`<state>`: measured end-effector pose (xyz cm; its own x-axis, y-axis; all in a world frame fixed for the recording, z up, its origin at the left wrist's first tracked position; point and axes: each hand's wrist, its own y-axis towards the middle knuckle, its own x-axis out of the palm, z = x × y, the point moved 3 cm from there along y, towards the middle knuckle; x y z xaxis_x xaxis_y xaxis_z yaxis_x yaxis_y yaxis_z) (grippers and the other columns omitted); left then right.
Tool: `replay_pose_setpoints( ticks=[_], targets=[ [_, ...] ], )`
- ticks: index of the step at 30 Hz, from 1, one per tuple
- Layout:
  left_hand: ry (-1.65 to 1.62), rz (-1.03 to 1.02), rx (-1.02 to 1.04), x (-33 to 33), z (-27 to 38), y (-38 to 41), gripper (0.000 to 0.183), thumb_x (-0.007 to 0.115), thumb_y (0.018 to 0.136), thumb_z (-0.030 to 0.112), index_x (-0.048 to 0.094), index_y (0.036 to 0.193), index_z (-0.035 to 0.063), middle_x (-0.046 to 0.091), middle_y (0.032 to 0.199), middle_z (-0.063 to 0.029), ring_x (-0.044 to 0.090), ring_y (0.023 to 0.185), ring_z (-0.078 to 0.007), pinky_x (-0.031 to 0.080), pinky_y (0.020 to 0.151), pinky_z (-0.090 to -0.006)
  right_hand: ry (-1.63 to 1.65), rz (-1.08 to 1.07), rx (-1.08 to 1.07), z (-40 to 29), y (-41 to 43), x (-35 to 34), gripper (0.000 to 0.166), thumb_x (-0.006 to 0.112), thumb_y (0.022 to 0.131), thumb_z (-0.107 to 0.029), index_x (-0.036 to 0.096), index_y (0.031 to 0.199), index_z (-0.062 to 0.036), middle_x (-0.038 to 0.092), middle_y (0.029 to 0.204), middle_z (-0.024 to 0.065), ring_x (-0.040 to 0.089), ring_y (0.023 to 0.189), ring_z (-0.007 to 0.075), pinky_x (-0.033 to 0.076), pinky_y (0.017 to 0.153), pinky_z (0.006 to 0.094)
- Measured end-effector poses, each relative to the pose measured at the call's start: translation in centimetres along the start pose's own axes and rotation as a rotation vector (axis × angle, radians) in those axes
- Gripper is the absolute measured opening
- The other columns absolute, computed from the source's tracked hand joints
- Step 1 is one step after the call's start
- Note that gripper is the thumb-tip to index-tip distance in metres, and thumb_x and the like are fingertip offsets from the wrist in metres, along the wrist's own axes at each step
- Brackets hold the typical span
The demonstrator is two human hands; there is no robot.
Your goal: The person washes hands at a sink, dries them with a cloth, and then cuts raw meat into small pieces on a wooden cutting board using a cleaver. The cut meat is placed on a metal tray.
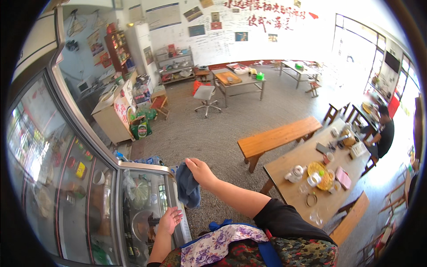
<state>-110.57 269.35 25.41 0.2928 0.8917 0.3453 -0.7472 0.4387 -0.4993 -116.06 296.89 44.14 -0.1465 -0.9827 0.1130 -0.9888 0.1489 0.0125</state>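
A crumpled blue-grey cloth point(187, 187) hangs from my right hand point(200, 172), held in the fingers just beyond the fridge's front corner. My left hand point(170, 220) holds nothing; its fingers are apart and the palm is partly turned up. It is over the edge of the low glass part of a display fridge point(170, 170), but I cannot tell whether it touches. Behind that glass show a bagged green vegetable point(139, 193), a round metal bowl point(141, 227) and dark bottles point(130, 242).
The fridge's tall glass doors point(76, 200) rise at my left. A wooden bench point(280, 136) and a table point(283, 167) with dishes and a yellow basket point(320, 177) stand to the right. Farther right sits a person point(383, 133). A swivel chair point(205, 93) and a steel table point(240, 85) are ahead.
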Motion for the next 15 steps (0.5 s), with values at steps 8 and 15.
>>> replay_pose_setpoints(
  ticks=[8,15],
  targets=[
    [-0.694,-0.153,0.316,6.0,14.3,11.8,0.095,0.045,0.085,0.077,0.023,0.153,0.015,0.031,0.154,-0.0158,0.031,0.142,-0.0363,0.027,0.114,-0.0541,0.252,-0.339,0.142,-1.4,11.6,5.8,0.041,0.058,0.099,-0.03,0.056,0.129,-0.0014,0.064,0.113,0.0094,0.059,0.101,0.0135,0.049,0.088,0.0287],
    [-0.627,-0.187,0.201,6.7,25.0,26.5,0.051,0.045,0.102,0.043,0.054,0.128,0.0003,0.059,0.131,-0.0142,0.059,0.118,-0.0277,0.046,0.103,-0.0456,-0.499,0.106,0.032,1.9,25.2,-6.1,0.052,0.061,0.095,-0.035,0.051,0.137,-0.0061,0.061,0.126,0.0141,0.057,0.117,0.0261,0.046,0.098,0.0381]
  ],
)
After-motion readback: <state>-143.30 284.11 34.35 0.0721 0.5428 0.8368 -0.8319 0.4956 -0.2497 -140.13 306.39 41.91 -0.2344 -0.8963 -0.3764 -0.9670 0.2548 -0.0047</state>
